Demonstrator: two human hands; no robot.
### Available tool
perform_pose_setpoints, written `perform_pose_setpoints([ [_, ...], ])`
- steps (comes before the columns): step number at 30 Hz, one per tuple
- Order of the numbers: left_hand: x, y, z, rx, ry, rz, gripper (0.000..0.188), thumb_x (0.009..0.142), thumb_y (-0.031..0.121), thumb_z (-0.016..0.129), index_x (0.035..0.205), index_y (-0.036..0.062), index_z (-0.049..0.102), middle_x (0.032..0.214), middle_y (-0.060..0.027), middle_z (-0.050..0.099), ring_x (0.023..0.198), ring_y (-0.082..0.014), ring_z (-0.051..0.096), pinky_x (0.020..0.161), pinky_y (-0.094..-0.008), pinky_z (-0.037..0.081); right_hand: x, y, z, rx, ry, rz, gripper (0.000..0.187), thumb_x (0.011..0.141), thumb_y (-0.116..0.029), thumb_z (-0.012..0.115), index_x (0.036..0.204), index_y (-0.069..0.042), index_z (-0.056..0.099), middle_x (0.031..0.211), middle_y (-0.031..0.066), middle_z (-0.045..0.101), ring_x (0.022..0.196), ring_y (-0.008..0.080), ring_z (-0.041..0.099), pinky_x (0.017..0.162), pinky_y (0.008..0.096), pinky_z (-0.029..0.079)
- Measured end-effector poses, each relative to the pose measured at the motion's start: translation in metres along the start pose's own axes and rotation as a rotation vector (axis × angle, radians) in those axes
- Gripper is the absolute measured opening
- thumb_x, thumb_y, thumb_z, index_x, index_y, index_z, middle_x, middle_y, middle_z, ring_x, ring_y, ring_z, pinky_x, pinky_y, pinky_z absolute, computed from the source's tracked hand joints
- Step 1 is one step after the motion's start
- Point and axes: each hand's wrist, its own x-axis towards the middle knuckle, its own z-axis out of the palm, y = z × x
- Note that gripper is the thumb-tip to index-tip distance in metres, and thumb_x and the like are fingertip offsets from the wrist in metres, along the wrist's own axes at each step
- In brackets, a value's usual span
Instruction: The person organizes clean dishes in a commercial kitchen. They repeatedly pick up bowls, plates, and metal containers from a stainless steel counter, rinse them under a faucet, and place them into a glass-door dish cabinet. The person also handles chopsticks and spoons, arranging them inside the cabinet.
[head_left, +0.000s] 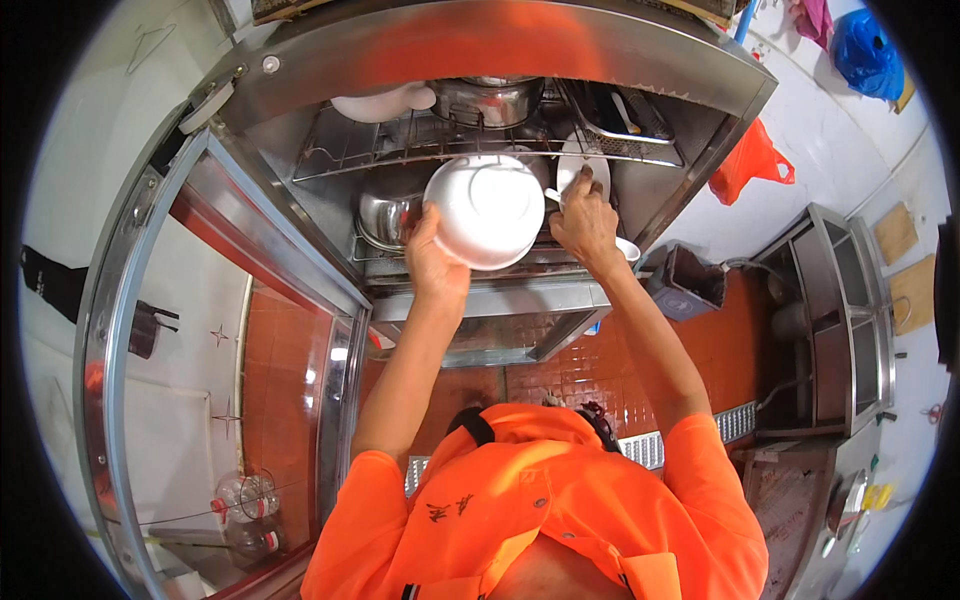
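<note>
Cabinet interior (pixel 648 192) hides partly behind white bowl (pixel 468 228).

1. Hands: two – one left hand (pixel 438 262), one right hand (pixel 588 225).
2. Large white bowl (pixel 485 215): one, at the left hand.
3. White dish (pixel 578 160): one upright, at the right hand.
4. White rounded vessel (pixel 375 106): one, far left on the upper wire rack (pixel 400 159).
5. Metal vessels: two plainly seen – upper pot (pixel 485 104), lower pot (pixel 382 220); those deeper in shadow defy counting.
6. Steel cabinet (pixel 680 65): one, with one glazed door (pixel 113 340) at left.
7. Plastic bags at right: two, a red bag (pixel 745 168) and a blue bag (pixel 866 55).
8. Grey bin (pixel 678 292): one, right.
9. Clear bottles (pixel 248 535), near left: at least two; exact number unclear.
</note>
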Motion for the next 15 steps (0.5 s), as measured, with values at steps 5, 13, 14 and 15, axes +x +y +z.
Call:
perform_pose_setpoints([
  [5, 0.066, -0.041, 0.000, -0.113, 0.003, -0.009, 0.032, 0.088, 0.024, 0.061, 0.110, 0.0025, 0.056, 0.110, -0.0069, 0.058, 0.104, -0.0204, 0.054, 0.094, -0.0359, 0.041, -0.003, 0.006, 0.004, 0.116, 0.077, 0.043, 0.074, 0.068, -0.016, 0.057, 0.127, 0.015, 0.028, 0.090, 0.0300, 0.057, 0.070, 0.0446, 0.060, 0.063, 0.0493, 0.051],
  [13, 0.102, -0.075, 0.032, -0.115, 0.261, -0.016, 0.028, 0.087, 0.023, 0.063, 0.102, -0.0007, 0.059, 0.100, -0.0086, 0.062, 0.084, -0.0225, 0.061, 0.072, -0.0374, 0.053, -0.007, 0.014, -0.002, 0.169, 0.051, 0.067, 0.073, 0.067, -0.013, 0.059, 0.128, 0.013, 0.027, 0.089, 0.0297, 0.058, 0.073, 0.0453, 0.060, 0.067, 0.0504, 0.050],
  [14, 0.101, -0.076, 0.038, -0.089, 0.304, -0.016, 0.029, 0.086, 0.023, 0.063, 0.102, -0.0013, 0.059, 0.099, -0.0086, 0.063, 0.082, -0.0231, 0.062, 0.070, -0.0380, 0.053, -0.007, 0.014, -0.002, 0.171, 0.047, 0.065, 0.074, 0.067, -0.013, 0.059, 0.128, 0.012, 0.026, 0.089, 0.0295, 0.058, 0.073, 0.0452, 0.060, 0.067, 0.0504, 0.050],
  [15, 0.099, -0.077, 0.042, -0.061, 0.347, -0.015, 0.030, 0.086, 0.023, 0.064, 0.102, -0.0018, 0.059, 0.097, -0.0086, 0.063, 0.080, -0.0238, 0.062, 0.067, -0.0386, 0.054, -0.007, 0.014, -0.001, 0.176, 0.042, 0.063, 0.075, 0.067, -0.013, 0.060, 0.129, 0.012, 0.025, 0.089, 0.0294, 0.058, 0.073, 0.0452, 0.060, 0.067, 0.0503, 0.050],
])
